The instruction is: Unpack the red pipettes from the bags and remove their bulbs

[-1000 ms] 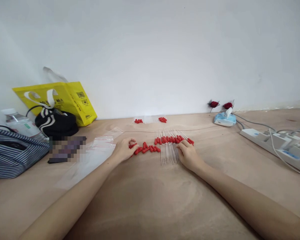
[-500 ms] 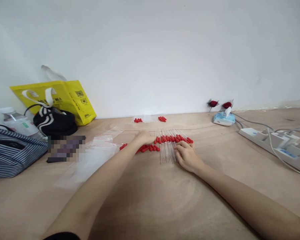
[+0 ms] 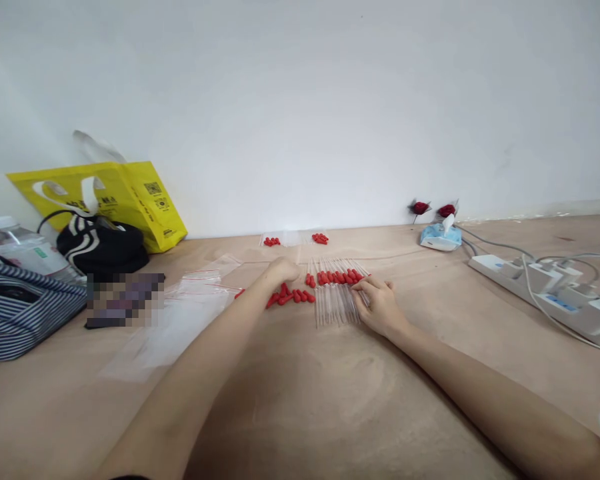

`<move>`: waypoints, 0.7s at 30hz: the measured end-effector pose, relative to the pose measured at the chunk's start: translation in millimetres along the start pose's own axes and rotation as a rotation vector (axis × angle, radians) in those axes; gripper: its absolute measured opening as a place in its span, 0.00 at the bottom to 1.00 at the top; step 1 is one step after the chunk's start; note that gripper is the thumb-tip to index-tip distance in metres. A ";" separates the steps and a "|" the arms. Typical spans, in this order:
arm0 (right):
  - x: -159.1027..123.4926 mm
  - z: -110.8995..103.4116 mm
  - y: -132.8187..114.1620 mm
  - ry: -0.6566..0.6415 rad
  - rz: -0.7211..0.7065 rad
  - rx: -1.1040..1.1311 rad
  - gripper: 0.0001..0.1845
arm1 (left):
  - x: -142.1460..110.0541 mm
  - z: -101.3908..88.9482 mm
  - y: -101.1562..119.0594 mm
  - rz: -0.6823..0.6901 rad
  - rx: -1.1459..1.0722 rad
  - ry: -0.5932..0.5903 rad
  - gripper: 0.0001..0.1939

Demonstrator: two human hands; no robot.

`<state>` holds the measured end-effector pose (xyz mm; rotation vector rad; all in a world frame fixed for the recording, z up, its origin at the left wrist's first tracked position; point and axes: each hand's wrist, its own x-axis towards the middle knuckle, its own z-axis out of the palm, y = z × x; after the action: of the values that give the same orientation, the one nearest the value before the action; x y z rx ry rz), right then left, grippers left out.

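Observation:
A row of thin clear glass tubes (image 3: 334, 308) lies on the wooden table, with red rubber caps (image 3: 341, 277) across their far ends. Loose red caps (image 3: 290, 297) lie just left of the row. My left hand (image 3: 279, 272) rests curled on the table beside these loose caps; whether it holds one is hidden. My right hand (image 3: 379, 305) lies on the right edge of the tube row, fingertips pinching at a tube or cap there. Two small clusters of red caps (image 3: 321, 238) sit farther back near the wall.
Clear zip bags (image 3: 180, 317) lie at the left. Behind them are a yellow bag (image 3: 130, 197), a black-and-white bag (image 3: 103, 247), a striped bag (image 3: 20, 313) and a water bottle (image 3: 23, 247). At right are a tissue pack (image 3: 440, 235) and power strips (image 3: 555, 290) with cables.
My left hand moved from the left end of the loose caps up and right, toward the tube row. My right hand slid slightly forward along the tubes' right side. The view shifted a little.

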<state>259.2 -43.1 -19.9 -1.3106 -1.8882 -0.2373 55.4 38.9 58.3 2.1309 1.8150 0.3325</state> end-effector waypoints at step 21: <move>-6.0 0.7 -48.2 -0.115 -0.463 0.087 0.11 | -108.2 47.7 -45.3 0.808 0.015 0.472 0.06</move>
<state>218.6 -68.3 -11.1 -0.8295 -2.2585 -0.3165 14.3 -65.8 0.1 2.8859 1.0212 1.0768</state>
